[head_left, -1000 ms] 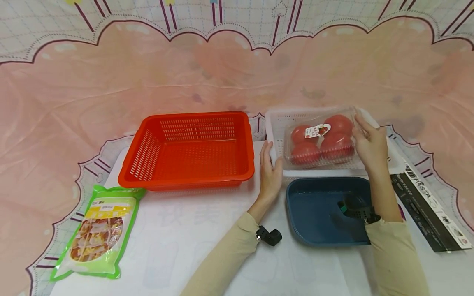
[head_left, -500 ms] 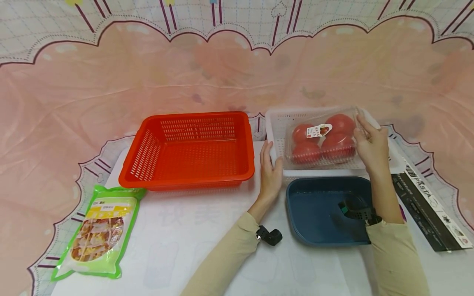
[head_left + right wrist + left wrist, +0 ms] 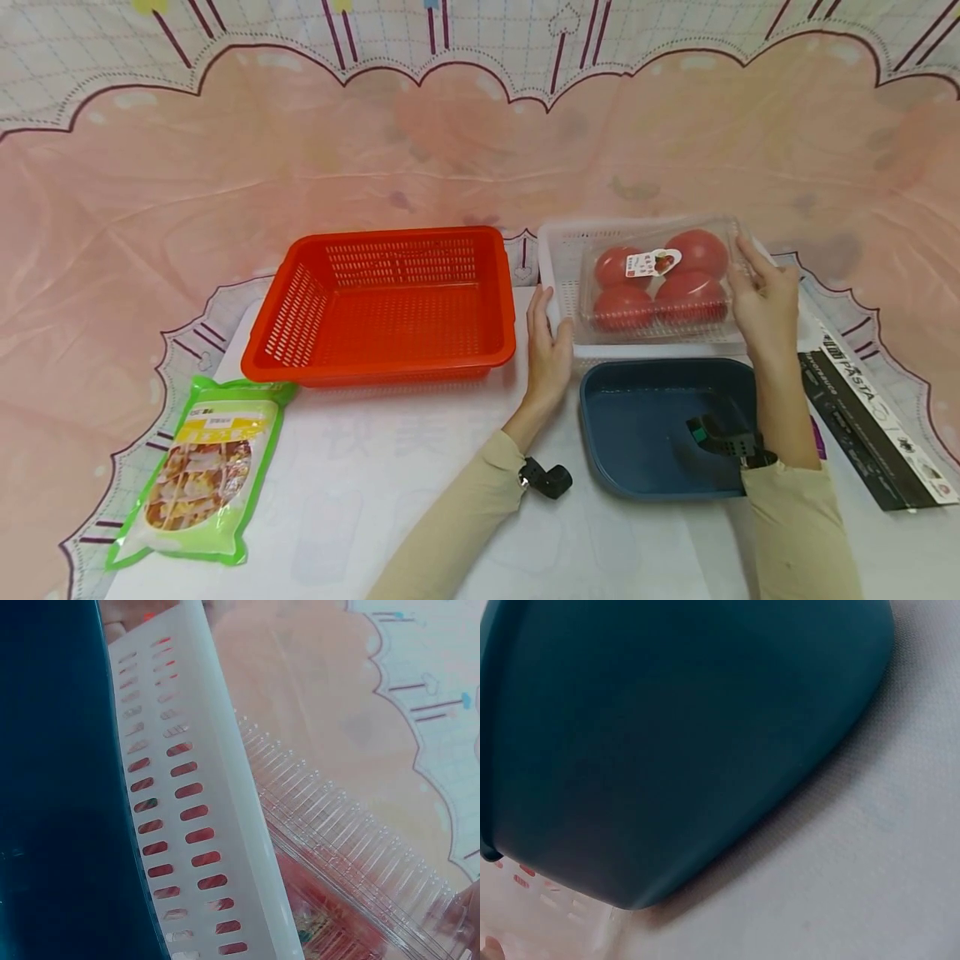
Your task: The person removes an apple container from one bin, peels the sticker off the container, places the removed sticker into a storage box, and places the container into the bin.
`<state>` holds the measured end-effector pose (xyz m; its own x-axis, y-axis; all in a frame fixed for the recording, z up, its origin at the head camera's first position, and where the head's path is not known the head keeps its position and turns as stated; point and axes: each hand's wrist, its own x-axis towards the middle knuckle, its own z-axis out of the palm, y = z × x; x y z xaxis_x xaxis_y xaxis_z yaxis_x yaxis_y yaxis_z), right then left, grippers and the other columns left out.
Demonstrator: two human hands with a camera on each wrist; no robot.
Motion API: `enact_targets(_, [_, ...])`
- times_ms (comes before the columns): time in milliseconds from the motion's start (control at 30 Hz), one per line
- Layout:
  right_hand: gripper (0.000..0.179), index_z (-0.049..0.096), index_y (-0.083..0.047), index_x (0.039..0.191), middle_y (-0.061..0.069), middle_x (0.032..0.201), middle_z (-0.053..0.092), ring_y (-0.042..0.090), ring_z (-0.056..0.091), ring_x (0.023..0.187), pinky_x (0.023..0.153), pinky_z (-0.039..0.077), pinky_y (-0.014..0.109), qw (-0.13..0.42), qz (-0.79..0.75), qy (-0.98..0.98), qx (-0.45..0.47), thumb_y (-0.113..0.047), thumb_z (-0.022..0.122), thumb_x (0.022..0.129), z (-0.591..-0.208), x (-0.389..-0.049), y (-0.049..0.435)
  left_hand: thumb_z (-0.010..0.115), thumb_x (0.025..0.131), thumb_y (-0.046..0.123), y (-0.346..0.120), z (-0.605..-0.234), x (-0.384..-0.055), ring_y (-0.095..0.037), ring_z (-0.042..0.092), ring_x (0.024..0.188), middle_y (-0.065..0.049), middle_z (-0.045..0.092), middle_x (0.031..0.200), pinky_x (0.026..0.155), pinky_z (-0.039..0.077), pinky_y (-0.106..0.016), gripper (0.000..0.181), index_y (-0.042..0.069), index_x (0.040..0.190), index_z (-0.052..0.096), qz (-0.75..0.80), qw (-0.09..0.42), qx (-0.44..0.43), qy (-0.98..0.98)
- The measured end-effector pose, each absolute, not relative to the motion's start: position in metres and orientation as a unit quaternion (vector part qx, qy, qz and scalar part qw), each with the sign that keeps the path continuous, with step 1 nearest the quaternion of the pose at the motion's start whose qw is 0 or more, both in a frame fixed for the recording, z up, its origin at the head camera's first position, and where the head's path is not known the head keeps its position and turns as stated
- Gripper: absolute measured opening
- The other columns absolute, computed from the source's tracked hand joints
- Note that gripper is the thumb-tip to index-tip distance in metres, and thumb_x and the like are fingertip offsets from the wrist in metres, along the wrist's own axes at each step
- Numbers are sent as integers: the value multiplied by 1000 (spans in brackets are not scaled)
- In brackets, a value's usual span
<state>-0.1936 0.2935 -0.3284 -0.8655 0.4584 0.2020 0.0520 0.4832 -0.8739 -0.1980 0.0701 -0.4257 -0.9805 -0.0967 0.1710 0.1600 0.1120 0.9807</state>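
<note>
A clear plastic box of red tomatoes (image 3: 660, 283), with a white label on top, is in the white slotted basket (image 3: 562, 237). My right hand (image 3: 767, 304) grips the box's right end. The right wrist view shows the box's ribbed clear side (image 3: 337, 817) slanting above the basket's rim, and a bit of the hand at the lower right edge. My left hand (image 3: 549, 358) rests against the basket's left side, fingers stretched out along it. In the left wrist view the dark blue tray (image 3: 667, 735) fills most of the picture, and that hand is mostly hidden.
An orange-red slotted basket (image 3: 405, 325) stands left of the white one. A green food packet (image 3: 198, 475) lies at the front left. Just in front of the white basket sits the blue tray (image 3: 645, 450). A black-and-white pasta package (image 3: 870, 425) lies at the right.
My right hand and the tomato box have shifted slightly to the right. The left hand has stayed in place against the basket.
</note>
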Motion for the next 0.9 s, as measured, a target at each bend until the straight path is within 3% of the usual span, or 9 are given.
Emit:
enact_targets(267, [44, 50, -22, 141, -15, 94, 24, 7, 27, 73, 62, 25, 24, 234, 477, -834, -147, -24, 52, 96, -327, -191, 294, 43, 96, 24, 68, -424, -199, -15, 27, 145, 5, 20, 162, 121, 24, -42, 56, 21, 150, 32, -661, 92, -27, -744])
enact_targets(467, [44, 49, -25, 141, -15, 93, 24, 5, 24, 78, 66, 23, 25, 236, 470, -837, -148, -23, 52, 96, -326, -190, 301, 43, 96, 23, 69, -423, -199, -14, 28, 144, 6, 22, 161, 120, 25, -41, 55, 20, 149, 33, -665, 98, -28, -740])
enact_targets(600, [45, 48, -25, 142, -14, 94, 23, 8, 25, 70, 56, 25, 20, 231, 471, -839, -143, -21, 49, 97, -328, -189, 307, 43, 96, 24, 70, -422, -197, -14, 27, 145, 6, 21, 161, 121, 25, -41, 55, 20, 149, 33, -668, 91, -30, -738])
enact_targets(700, [45, 47, -22, 142, -13, 96, 24, 8, 26, 71, 49, 23, 17, 225, 472, -841, -138, -20, 49, 97, -330, -189, 309, 43, 96, 24, 70, -422, -197, -14, 27, 145, 7, 21, 161, 121, 24, -42, 55, 21, 149, 33, -668, 88, -27, -738])
enact_targets(900, [46, 47, -18, 143, 4, 123, 47, 0, 34, 64, 49, 30, 11, 207, 502, -829, -137, -21, 50, 98, -332, -190, 312, 43, 96, 26, 67, -423, -197, -12, 27, 145, 12, 20, 160, 121, 25, -40, 55, 22, 150, 32, -662, 84, -23, -744])
